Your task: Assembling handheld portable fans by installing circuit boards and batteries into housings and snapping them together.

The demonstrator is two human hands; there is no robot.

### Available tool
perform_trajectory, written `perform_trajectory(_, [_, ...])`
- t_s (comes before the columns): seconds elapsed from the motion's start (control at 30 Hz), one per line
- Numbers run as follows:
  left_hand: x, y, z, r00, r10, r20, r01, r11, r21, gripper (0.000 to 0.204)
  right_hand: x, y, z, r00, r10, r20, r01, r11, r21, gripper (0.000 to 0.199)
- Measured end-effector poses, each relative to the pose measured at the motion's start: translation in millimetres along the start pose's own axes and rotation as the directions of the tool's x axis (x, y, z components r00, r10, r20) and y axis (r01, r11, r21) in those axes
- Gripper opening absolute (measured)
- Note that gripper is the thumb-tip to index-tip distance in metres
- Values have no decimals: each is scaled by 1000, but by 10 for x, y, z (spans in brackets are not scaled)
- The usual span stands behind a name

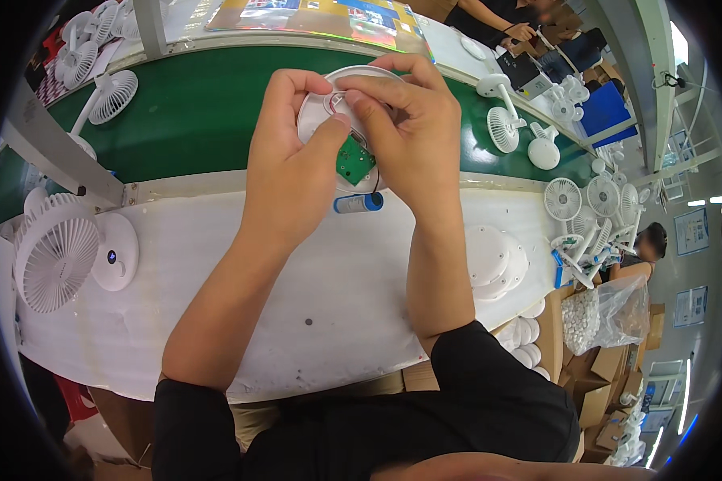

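Both my hands hold a round white fan base (306,120) above the near edge of the green belt. My left hand (293,152) grips its left side, fingers curled and thumb pressed near the middle. My right hand (413,132) closes round the right side, its thumb and forefinger at the small opening in the centre. A green circuit board (354,160) sits in the base's lower part. Below it a blue cylindrical battery (358,204) hangs by a dark wire. What the fingertips press on is partly hidden.
A white fan (56,256) with a round base (116,252) stands at left. White round covers (493,260) are stacked at right. More fans (505,120) lie on the green belt (200,104). A metal post (60,136) rises at left. Another person's hand (521,32) shows at far right.
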State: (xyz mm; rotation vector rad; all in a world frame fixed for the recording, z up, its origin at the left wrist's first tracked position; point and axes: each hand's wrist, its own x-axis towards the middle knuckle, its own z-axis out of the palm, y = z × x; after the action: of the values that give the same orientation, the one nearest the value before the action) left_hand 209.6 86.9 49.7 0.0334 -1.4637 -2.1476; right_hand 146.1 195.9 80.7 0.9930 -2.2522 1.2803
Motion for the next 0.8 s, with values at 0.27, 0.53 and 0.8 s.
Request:
perform_trajectory(0.27, [36, 12, -51, 998, -28, 59, 12, 965, 263, 21, 2, 76, -38, 995, -85, -54, 85, 996, -11, 13])
perform_trajectory(0.53, [61, -101, -107, 987, 41, 157, -92, 939, 331, 24, -53, 81, -94, 991, -14, 137, 10, 1000, 25, 19])
perform_trajectory(0.8, [141, 294, -288, 862, -205, 464, -62, 865, 498, 24, 21, 222, -191, 980, -108, 169, 74, 978, 195, 16])
